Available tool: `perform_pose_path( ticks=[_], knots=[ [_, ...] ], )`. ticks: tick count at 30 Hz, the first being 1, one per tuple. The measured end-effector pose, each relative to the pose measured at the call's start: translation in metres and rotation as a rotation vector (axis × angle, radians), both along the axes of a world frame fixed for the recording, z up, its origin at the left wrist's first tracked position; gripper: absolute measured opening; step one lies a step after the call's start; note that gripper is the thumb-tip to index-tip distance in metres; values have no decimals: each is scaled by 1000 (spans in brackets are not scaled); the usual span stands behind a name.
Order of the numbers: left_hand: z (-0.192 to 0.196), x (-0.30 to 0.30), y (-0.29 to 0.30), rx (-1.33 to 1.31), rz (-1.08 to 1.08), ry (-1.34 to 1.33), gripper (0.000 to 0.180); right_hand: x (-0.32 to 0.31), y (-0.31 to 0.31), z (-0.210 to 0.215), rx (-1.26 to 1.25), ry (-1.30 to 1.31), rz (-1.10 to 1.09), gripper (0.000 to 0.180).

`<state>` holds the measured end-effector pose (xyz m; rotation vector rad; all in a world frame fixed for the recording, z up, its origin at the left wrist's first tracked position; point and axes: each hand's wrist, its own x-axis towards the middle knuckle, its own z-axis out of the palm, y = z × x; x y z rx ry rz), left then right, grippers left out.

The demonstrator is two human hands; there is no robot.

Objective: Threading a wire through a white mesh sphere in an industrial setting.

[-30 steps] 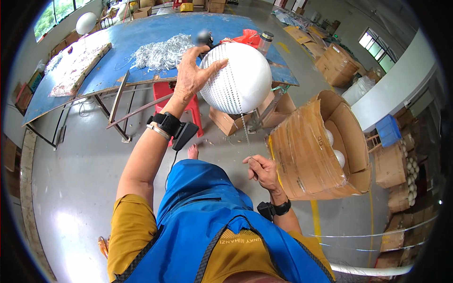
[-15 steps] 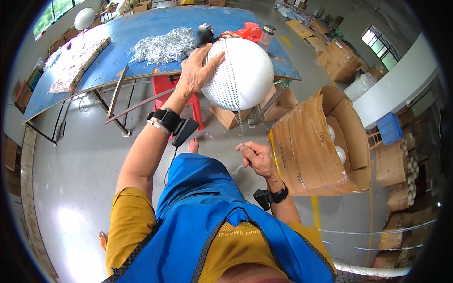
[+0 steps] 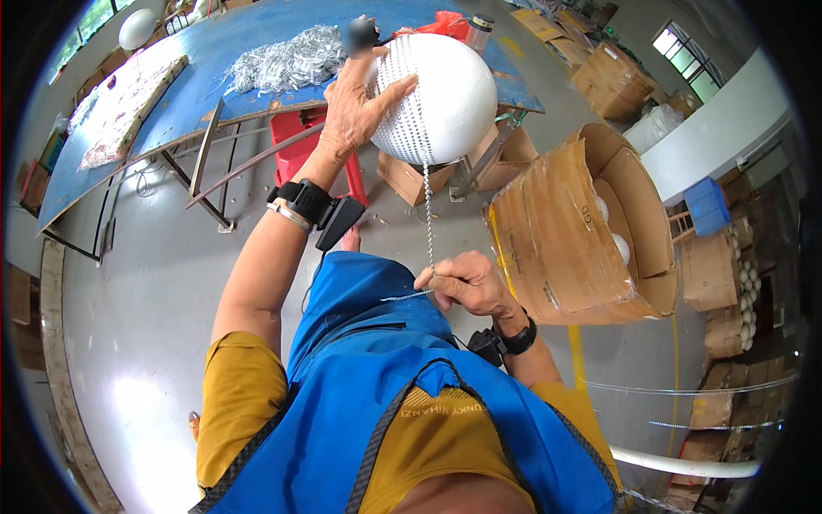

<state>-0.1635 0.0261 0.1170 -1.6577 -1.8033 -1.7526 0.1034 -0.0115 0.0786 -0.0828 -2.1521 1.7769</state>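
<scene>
A large white ball (image 3: 458, 98), seemingly foam, is in front of me at the near edge of the table. Rows of small silvery beads wrap its left part; its right part is bare white. My left hand (image 3: 355, 111) grips the ball's left side, thumb pressed on the beaded rows. From the ball's underside a twisted-looking silvery bead string (image 3: 429, 214) runs taut down to my right hand (image 3: 469, 283). The right thumb and fingers pinch it above my lap, and a short loose end sticks out to the left. What supports the ball is hidden.
A pile of silvery strands (image 3: 287, 64) lies on the blue table (image 3: 201, 94). Beneath it stand a red stool (image 3: 291, 158) and a cardboard box (image 3: 411, 177). At my right a large open carton (image 3: 556, 248) holds white balls (image 3: 621, 248). A lidded cup (image 3: 479, 32) stands behind the ball.
The stretch of bead string between ball and right hand is longer, and its loose end now shows. In the picture the ball sits slightly higher; my right hand is slightly lower.
</scene>
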Motion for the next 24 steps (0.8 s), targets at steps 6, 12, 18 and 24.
perform_pose_path(
  ticks=[6,12,18,24],
  knots=[
    [-5,-13,-2,-102,-50,19,66,7,10,-16,-70,-99,-220,20],
    [-6,-15,1,-162,-19,36,75,5,19,-17,-82,-134,-319,22],
    [-6,-18,8,-119,-48,-133,79,2,32,-20,-96,-82,-361,22],
    [-4,-18,12,-109,-47,-167,68,-2,37,-18,-41,-81,-354,21]
  ],
)
